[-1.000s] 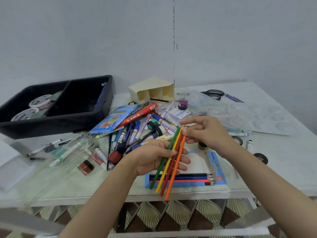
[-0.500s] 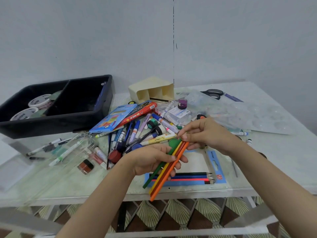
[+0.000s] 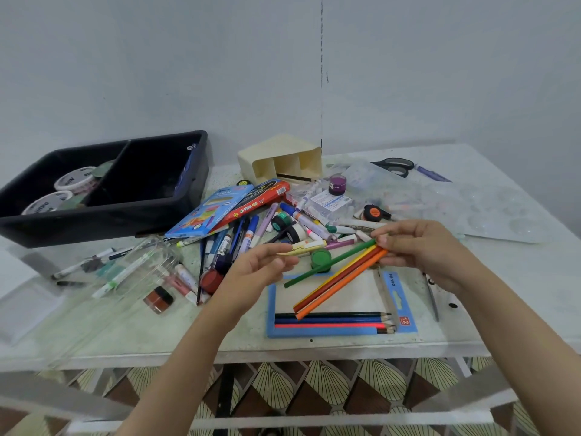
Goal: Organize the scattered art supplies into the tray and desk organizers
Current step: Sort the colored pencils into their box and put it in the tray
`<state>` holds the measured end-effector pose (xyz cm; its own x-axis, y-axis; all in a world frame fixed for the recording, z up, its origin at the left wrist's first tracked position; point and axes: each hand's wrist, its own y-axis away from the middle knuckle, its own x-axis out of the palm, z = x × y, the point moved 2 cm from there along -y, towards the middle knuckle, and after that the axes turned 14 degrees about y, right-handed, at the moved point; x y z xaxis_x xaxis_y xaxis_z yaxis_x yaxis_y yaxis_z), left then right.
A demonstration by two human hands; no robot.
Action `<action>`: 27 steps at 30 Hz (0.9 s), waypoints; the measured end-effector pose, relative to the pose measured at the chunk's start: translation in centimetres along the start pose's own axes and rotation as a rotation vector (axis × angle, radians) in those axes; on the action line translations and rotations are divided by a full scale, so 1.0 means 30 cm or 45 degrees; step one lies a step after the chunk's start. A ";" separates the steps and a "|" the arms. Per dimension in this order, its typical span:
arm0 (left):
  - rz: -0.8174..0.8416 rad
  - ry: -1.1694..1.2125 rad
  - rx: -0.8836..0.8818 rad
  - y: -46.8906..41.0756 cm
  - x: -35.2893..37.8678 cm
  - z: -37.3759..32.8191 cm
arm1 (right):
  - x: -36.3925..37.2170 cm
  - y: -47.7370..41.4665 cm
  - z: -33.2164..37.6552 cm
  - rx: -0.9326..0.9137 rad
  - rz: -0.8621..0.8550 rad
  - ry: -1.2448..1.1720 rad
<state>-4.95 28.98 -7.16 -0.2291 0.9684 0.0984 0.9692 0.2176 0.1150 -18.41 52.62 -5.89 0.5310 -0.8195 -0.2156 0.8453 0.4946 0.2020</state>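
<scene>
My right hand [image 3: 421,250] pinches the upper ends of a fan of coloured pencils [image 3: 339,278]: green, yellow, red and orange. Their lower ends hang over the open blue pencil pack [image 3: 405,297], where three pencils [image 3: 330,320] lie flat. My left hand [image 3: 257,269] hovers just left of the fan with its fingers apart, holding nothing. A black two-part tray [image 3: 103,215] stands at the back left with tape rolls [image 3: 74,179] inside. A cream desk organizer [image 3: 270,152] lies tipped on its side at the back middle.
A heap of markers and pens [image 3: 251,228] and two pencil boxes [image 3: 220,209] covers the table's middle. A clear plastic case [image 3: 135,272] and a small red jar [image 3: 158,298] lie front left. Scissors [image 3: 393,165] and a plastic palette [image 3: 490,209] sit back right. The table edge is close.
My left hand has let go of the pencils and drawn back to the left. My right hand now holds the bundle alone, swung flatter and to the right.
</scene>
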 end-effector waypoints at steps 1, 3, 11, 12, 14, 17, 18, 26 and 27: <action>-0.024 -0.032 0.059 0.014 -0.004 0.011 | -0.009 0.004 -0.013 0.004 -0.031 -0.029; -0.037 -0.102 0.161 0.041 -0.009 0.037 | -0.021 0.013 -0.039 0.001 -0.084 -0.061; 0.042 -0.654 0.253 0.081 -0.030 0.124 | -0.006 0.069 -0.103 -0.061 -0.225 -0.125; 0.067 -0.666 0.238 0.080 -0.030 0.133 | -0.003 0.075 -0.105 -0.079 -0.240 -0.120; 0.100 -0.697 0.216 0.077 -0.031 0.149 | 0.007 0.089 -0.106 -0.117 -0.265 -0.115; 0.106 -0.770 0.230 0.070 -0.032 0.163 | 0.024 0.104 -0.102 -0.167 -0.288 -0.091; 0.107 -0.794 0.239 0.067 -0.031 0.164 | 0.031 0.108 -0.100 -0.192 -0.293 -0.074; 0.162 -0.885 0.284 0.071 -0.033 0.172 | 0.092 0.140 -0.093 -0.518 -0.383 0.641; 0.164 -0.885 0.281 0.072 -0.033 0.174 | 0.094 0.146 -0.093 -0.557 -0.379 0.762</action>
<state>-2.15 29.13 -12.17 -0.0735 0.8255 -0.5597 0.9969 0.0454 -0.0639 -13.06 53.28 -8.27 0.1160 -0.7018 -0.7029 0.8369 0.4501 -0.3113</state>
